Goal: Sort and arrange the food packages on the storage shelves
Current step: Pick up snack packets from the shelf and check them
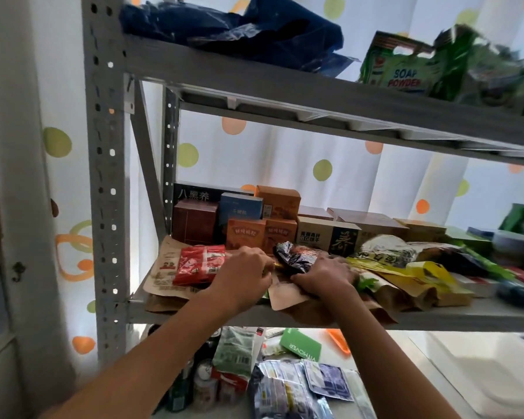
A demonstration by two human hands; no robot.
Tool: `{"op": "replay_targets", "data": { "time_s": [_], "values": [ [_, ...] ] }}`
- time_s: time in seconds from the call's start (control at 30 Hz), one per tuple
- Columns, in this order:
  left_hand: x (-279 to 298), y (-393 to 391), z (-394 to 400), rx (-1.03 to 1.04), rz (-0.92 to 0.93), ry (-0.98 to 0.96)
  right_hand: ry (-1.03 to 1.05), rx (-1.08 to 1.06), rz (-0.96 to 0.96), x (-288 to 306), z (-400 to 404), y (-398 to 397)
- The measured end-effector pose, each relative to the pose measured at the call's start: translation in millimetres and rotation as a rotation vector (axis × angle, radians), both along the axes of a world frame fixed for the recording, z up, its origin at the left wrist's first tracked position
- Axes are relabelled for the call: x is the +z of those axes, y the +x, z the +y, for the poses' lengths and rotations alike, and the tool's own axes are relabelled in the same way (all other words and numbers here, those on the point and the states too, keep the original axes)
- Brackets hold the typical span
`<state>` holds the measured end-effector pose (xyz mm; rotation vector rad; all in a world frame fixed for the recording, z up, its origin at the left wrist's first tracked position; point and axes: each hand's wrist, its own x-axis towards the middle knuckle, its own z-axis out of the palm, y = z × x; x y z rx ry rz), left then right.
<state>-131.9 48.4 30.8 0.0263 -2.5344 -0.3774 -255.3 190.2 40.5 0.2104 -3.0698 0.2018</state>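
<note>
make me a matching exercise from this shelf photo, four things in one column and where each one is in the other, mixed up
Things:
1. soap powder bag
2. red packet
3. green box
4. dark foil packet

Places:
A. top shelf, right side
B. lower shelf, under the arms
C. middle shelf, just left of the left hand
D. middle shelf, just above the right hand

Pairs: 1-A, 2-C, 3-B, 4-D
</note>
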Motion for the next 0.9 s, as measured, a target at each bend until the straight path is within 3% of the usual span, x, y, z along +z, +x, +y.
{"op": "replay_targets", "data": {
  "time_s": [0.17, 0.4, 0.67, 0.9],
  "values": [
    [-9, -8, 9, -0.034, -0.068, 0.009, -0.079, 0.047, 0.183, -12, 10, -2],
    [-10, -17, 22, -0.050, -0.065, 0.046, -0.235, 0.089, 0.293, -21, 25, -2],
    [3, -38, 44, -0.052, -0.081, 0.160, -0.767, 0.156, 0.330, -12, 51, -5],
    [19, -63, 68, -0.051, -0.129, 0.497, -1.309, 0.219, 0.236, -10, 68, -22]
  ]
}}
